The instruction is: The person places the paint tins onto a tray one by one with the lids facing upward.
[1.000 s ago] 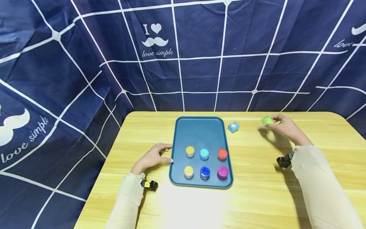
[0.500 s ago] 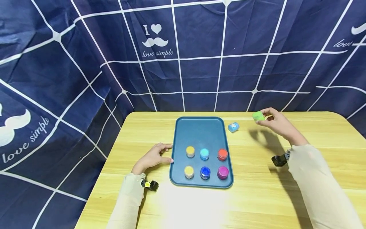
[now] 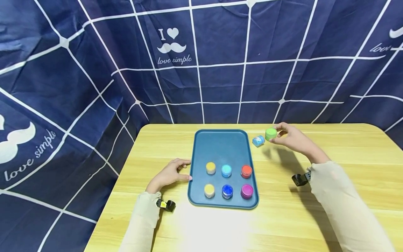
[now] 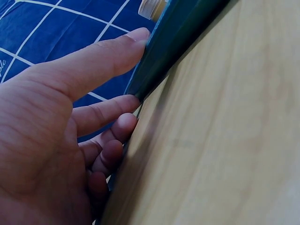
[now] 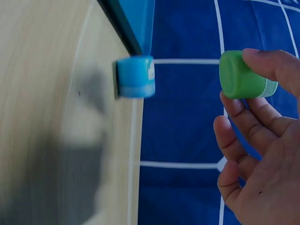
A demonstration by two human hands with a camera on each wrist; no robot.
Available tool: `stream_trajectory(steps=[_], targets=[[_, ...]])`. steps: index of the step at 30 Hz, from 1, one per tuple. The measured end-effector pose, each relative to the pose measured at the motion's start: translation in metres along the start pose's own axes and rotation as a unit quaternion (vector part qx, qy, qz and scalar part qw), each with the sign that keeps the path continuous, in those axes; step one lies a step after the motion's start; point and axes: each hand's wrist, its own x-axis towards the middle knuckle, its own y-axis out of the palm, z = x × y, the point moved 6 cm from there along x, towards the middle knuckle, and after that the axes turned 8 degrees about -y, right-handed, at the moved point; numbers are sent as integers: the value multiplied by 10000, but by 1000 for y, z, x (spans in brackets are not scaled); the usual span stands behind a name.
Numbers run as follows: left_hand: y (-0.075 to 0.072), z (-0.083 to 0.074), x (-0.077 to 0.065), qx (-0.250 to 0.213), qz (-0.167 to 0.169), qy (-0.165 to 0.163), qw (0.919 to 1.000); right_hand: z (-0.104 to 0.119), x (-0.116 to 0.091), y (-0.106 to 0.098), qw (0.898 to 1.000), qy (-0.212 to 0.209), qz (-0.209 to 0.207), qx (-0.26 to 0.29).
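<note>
My right hand (image 3: 291, 139) holds a small green jar (image 3: 270, 134) between thumb and fingers, raised over the back of the table. In the right wrist view the green jar (image 5: 243, 77) shows its smooth base, with a pale ribbed lid toward the palm. A blue jar (image 3: 258, 141) lies on its side just left of it, by the tray's right rim. My left hand (image 3: 170, 175) rests at the left edge of the dark blue tray (image 3: 217, 131). In the left wrist view the thumb touches the rim and the loosely bent fingers sit lower along the side.
On the tray's front half stand several jars in two rows: an amber jar (image 3: 210, 168), a light blue jar (image 3: 226, 170), a red jar (image 3: 246, 171), a yellow jar (image 3: 209, 190), a dark blue jar (image 3: 227, 191) and a purple jar (image 3: 247, 191). A checked blue cloth (image 3: 220, 84) hangs behind the table.
My right hand has carried the green jar left, close to the lying blue jar, turning it more upright. My left hand stays at the tray's edge.
</note>
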Motion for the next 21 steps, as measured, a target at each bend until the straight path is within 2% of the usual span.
stream_trajectory(steps=[8,15,21], targets=[[1,0,0,-14,-10,-29,10000,13,4,23,9990,-359,214,154],[1,1,0,-66,30,-58,10000,16,8,45,9984,-334,352,274],[1,2,0,-62,25,-57,10000,20,12,63,9973,-480,439,336]])
